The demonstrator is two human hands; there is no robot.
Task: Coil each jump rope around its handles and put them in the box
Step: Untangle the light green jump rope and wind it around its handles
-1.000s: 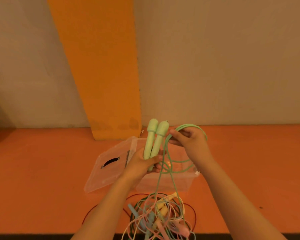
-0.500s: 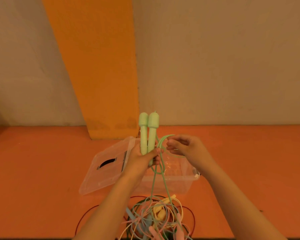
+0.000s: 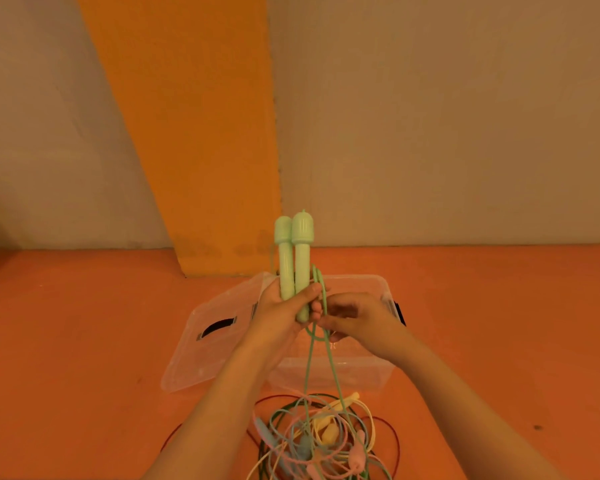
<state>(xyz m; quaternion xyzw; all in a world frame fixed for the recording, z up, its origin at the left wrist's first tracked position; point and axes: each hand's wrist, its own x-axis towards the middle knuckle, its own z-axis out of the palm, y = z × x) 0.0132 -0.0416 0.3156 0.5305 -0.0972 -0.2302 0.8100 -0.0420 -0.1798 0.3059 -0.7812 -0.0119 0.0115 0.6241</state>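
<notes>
My left hand (image 3: 284, 313) grips the two mint-green jump rope handles (image 3: 293, 258) upright, side by side, above the clear plastic box (image 3: 371, 375). My right hand (image 3: 357, 315) sits just right of the handles' lower ends and pinches the green rope (image 3: 321, 355), which passes around the handles there. Two strands of that rope hang down into a tangled pile of ropes (image 3: 323, 441) on the orange floor. The pile has pink, blue, yellow and green cords and handles.
The box's clear lid (image 3: 215, 341) leans open against the box's left side. A thin dark red cord (image 3: 394, 431) loops around the pile. An orange pillar (image 3: 201, 150) and a beige wall stand behind the box.
My right hand has come down and in from beside the handle tops to their lower ends, drawing the green rope loop tight against them. My left hand has raised the handles more upright.
</notes>
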